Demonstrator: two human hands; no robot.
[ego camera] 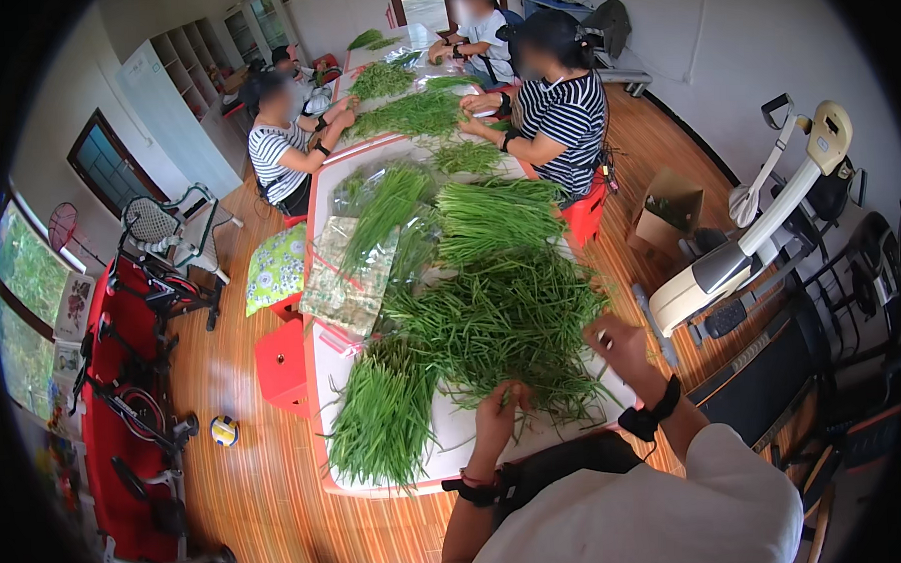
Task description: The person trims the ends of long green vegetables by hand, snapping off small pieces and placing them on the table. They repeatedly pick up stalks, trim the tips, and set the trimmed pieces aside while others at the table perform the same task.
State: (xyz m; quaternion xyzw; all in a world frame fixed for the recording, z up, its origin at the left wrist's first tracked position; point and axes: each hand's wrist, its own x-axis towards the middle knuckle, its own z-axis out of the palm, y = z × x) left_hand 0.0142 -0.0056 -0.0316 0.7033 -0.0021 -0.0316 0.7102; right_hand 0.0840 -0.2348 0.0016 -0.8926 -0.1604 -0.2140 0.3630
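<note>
My left hand [505, 406] is at the near edge of a large loose heap of long green leafy stalks [496, 310], its fingers curled near a bit of green; what it grips is unclear. Raised at the right edge of the heap, my right hand [618, 341] has its fingers bent, and I cannot tell whether it holds a stalk. To the left lies a neat pile of stalks [385, 425], tips towards me. Beyond the heap, another aligned pile [496, 216] lies crosswise. Clear plastic bags [412, 257] and a patterned cloth or paper sheet [346, 281] lie at the left.
The white table [456, 430] has a pinkish rim. Two people in striped tops [279, 157] [564, 128] and another person [483, 38] handle greens further along. Red stools [282, 365], a cardboard box [664, 211] and exercise machines [740, 249] stand around; a ball [224, 431] lies on the floor.
</note>
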